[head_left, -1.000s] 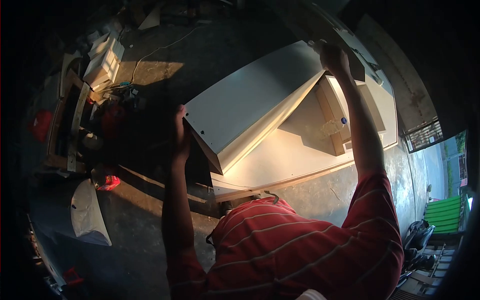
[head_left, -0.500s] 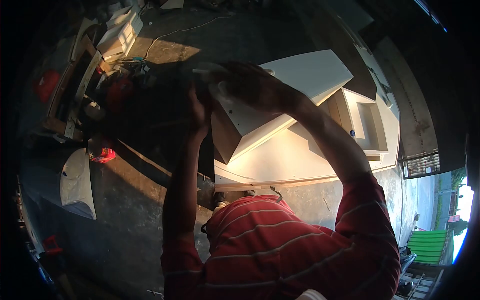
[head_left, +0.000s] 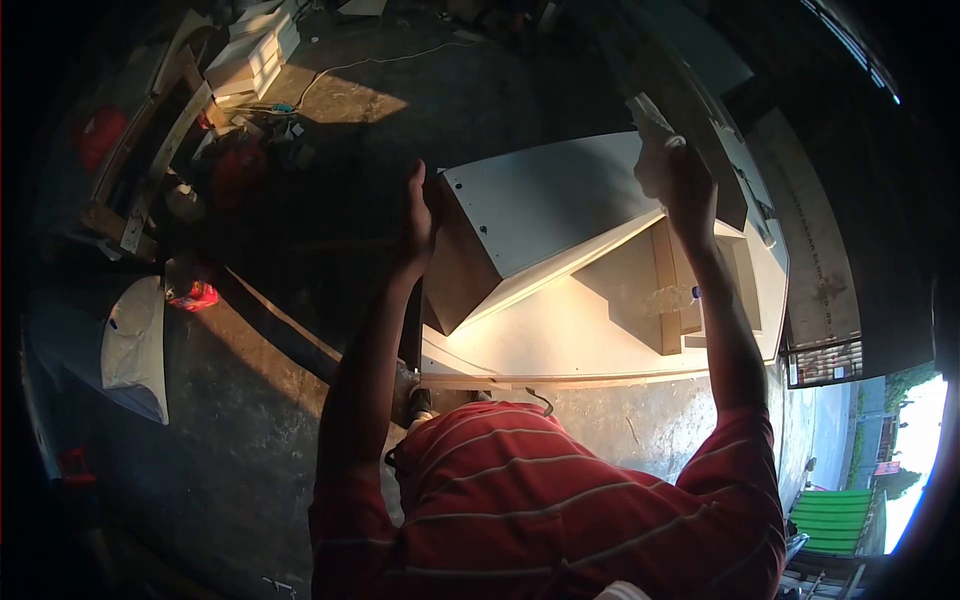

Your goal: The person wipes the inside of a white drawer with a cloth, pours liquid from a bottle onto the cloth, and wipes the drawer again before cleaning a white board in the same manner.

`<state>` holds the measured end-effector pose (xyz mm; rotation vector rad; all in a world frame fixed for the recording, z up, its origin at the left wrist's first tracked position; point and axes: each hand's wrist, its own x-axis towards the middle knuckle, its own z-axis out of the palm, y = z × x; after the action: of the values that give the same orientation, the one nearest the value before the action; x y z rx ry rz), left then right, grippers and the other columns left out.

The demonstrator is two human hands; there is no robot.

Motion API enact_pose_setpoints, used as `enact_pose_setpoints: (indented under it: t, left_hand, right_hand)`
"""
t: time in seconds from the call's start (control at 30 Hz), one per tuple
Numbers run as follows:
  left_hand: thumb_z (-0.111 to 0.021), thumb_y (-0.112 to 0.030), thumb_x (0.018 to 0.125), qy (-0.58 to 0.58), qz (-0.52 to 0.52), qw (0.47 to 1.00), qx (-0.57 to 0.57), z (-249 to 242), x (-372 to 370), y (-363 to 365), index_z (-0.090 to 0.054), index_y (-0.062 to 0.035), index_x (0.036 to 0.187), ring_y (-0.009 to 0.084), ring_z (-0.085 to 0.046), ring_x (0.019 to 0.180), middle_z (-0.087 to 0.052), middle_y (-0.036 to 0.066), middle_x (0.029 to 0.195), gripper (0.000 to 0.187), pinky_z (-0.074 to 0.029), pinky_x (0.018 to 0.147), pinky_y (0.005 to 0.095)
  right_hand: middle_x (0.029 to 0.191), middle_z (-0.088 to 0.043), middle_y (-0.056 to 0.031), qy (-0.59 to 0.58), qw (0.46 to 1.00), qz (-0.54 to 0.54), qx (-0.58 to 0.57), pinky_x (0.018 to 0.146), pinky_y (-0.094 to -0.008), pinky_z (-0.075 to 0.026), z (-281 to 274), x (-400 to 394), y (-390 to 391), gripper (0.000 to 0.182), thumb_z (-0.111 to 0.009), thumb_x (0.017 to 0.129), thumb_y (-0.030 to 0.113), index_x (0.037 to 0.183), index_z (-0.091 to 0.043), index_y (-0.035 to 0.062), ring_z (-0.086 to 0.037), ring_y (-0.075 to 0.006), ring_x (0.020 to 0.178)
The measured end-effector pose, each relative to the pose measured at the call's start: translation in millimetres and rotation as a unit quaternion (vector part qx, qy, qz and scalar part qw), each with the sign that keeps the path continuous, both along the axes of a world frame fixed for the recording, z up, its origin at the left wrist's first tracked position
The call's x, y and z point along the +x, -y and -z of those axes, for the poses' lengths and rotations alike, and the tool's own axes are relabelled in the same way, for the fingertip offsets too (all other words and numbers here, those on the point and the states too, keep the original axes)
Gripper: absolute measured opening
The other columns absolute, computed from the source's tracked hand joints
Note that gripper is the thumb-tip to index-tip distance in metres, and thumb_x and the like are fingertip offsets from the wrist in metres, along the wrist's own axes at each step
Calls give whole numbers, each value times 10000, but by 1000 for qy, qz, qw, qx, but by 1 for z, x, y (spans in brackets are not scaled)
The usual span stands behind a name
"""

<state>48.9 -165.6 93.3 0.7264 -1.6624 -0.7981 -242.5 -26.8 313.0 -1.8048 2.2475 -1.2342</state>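
A long white box-shaped cabinet piece (head_left: 545, 205) lies at an angle on a broad pale panel (head_left: 500, 350). My left hand (head_left: 417, 222) is at the left end of this piece, fingers straight and pointing up, flat along its dark end face. Over the far right end of the piece, my right hand (head_left: 690, 195) is closed around a crumpled whitish cloth (head_left: 652, 130). Behind my right forearm is a shallow open tray-like box (head_left: 742, 265), partly hidden. A clear plastic bottle (head_left: 668, 299) with a blue cap lies beside it.
White drawer-like boxes (head_left: 245, 68) are stacked at the far left, near a wooden frame (head_left: 150, 190). A red packet (head_left: 197, 296) and a pale curved piece (head_left: 137, 345) are on the left. A large cardboard sheet (head_left: 815, 230) stands at the right.
My right hand has swept with the cloth from the left end of the cabinet piece to its far right end. The left hand has stayed near the left end.
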Motion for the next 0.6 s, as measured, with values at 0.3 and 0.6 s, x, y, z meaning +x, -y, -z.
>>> enact_pose_setpoints:
  t: [0.3,0.6]
  left_hand:
    - [-265,-475,1006,-199,168,882,392,-10,-8,9,-328,-9,1374,175,-462,1150,-496,79,1229,597,-251,1081,333]
    - [-354,-306,998,-6,6,1000,19,-8,-1,-14,-296,-73,1431,229,-231,1382,-223,114,1499,495,-205,1121,367]
  right_hand:
    - [1257,-557,-105,-251,851,-454,-78,1012,-445,-417,37,144,-27,261,-628,818,111,1073,-652,58,-498,-294,1211]
    - [1069,-632,-133,26,993,43,110,821,-329,-511,-11,41,-15,271,-504,945,182,1145,-580,15,-633,-237,967]
